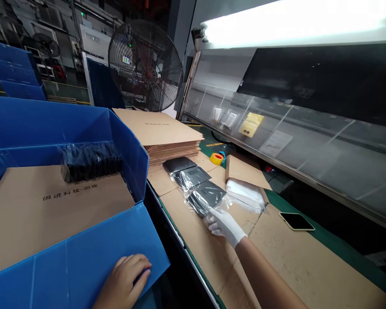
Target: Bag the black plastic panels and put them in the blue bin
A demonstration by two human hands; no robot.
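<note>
Gloved R hand (221, 225) w/ pinch grip on bagged blk pkt (203, 198), L hand (128, 277) on blue flap (90, 257), grip unclear

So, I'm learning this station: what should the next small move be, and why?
Probably lift the nearest packet with the right hand: it's at the packet's near edge, while the left hand rests on the blue flap.

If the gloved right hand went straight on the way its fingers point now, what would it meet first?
Most likely the nearest plastic-wrapped black packet. The gloved right hand appears to be right at its edge; whether they touch is hard to tell from this view.
</note>
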